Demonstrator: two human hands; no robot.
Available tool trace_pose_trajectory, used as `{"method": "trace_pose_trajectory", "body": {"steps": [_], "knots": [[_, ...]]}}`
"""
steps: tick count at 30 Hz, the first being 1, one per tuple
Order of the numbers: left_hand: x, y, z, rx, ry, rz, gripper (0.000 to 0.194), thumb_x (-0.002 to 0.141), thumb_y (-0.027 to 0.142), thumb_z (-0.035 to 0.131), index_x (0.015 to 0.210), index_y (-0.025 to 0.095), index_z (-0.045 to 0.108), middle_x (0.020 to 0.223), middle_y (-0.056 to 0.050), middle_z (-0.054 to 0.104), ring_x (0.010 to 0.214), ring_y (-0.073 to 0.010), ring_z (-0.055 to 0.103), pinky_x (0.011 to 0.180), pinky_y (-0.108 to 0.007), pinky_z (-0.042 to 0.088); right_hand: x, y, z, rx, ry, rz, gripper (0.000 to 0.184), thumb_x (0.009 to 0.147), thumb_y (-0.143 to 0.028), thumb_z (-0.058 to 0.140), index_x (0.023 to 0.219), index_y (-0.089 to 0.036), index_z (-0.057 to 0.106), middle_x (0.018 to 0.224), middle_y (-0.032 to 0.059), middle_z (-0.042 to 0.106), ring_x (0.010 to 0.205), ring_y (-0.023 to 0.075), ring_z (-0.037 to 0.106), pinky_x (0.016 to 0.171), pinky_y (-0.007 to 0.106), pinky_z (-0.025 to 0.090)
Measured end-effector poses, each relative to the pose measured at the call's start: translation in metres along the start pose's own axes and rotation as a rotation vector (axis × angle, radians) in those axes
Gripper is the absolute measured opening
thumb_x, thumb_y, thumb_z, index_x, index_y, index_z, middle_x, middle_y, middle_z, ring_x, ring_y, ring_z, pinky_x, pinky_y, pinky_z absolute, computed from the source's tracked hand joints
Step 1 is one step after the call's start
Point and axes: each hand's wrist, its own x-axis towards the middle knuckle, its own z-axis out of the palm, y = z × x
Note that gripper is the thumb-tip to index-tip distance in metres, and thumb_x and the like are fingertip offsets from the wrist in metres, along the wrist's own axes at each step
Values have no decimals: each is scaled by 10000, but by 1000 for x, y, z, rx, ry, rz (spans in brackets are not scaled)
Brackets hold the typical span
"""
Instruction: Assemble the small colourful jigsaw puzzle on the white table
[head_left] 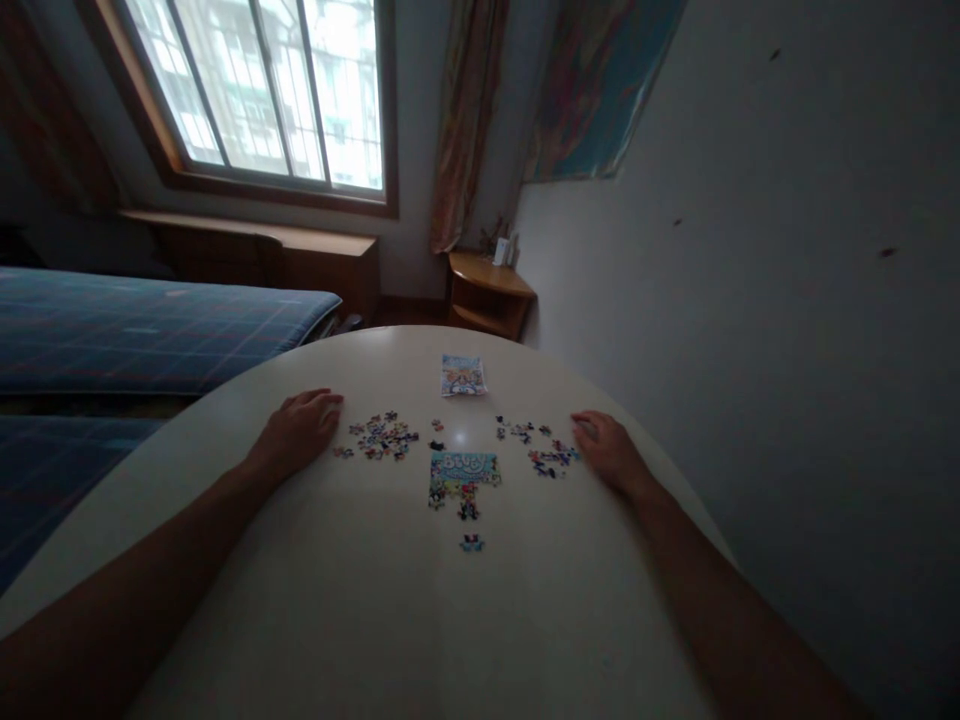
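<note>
My left hand (301, 428) rests on the table beside a loose heap of jigsaw pieces (384, 436), fingers stretched out and holding nothing. On the other side, my right hand (606, 446) lies by a second scatter of puzzle pieces (553, 458), its fingers loosely extended with nothing visible in them. Between the hands sits a partly joined jigsaw puzzle (463, 470) with a blue lettered top edge. A small joined bit of puzzle (472, 543) lies below it, apart. Farther back is a printed picture sheet (463, 376).
The white round-edged table (360, 610) holds everything. A bed with a blue plaid mattress (150, 330) stands to the left, and a white wall (750, 330) runs along the right. Behind are a wooden corner shelf (491, 274) and a barred window (270, 90).
</note>
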Motion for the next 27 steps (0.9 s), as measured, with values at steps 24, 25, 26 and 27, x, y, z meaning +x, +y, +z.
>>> {"method": "trace_pose_trajectory", "body": {"steps": [24, 25, 26, 27], "knots": [[-2, 7, -3, 33, 24, -16, 430, 901, 368, 378, 1222, 205, 613, 1363, -129, 562, 1261, -319, 511, 1083, -485, 385, -9, -64, -12, 79, -134, -71, 296, 857, -402, 591, 1014, -222, 766, 1170, 112, 664, 1113, 271, 605, 1035, 452, 432], [-2, 7, -3, 33, 22, -18, 428, 903, 366, 376, 1223, 207, 612, 1363, -127, 562, 1264, -315, 510, 1087, -480, 382, -9, -64, -12, 89, -136, -79, 290, 858, -398, 589, 1005, -225, 768, 1172, 112, 665, 1117, 272, 605, 1038, 454, 429], [-2, 7, -3, 33, 20, -20, 427, 906, 365, 375, 1225, 207, 610, 1363, -126, 562, 1267, -310, 509, 1091, -472, 378, -9, -64, -13, 108, -142, -89, 285, 859, -396, 587, 998, -228, 771, 1176, 109, 669, 1118, 271, 609, 1039, 452, 429], [-2, 8, -4, 33, 18, -22, 427, 907, 365, 376, 1227, 205, 610, 1362, -126, 562, 1270, -307, 507, 1095, -464, 374, -9, -63, -14, 137, -154, -91, 285, 864, -393, 581, 1004, -231, 769, 1174, 105, 676, 1107, 266, 620, 1032, 444, 437]]}}
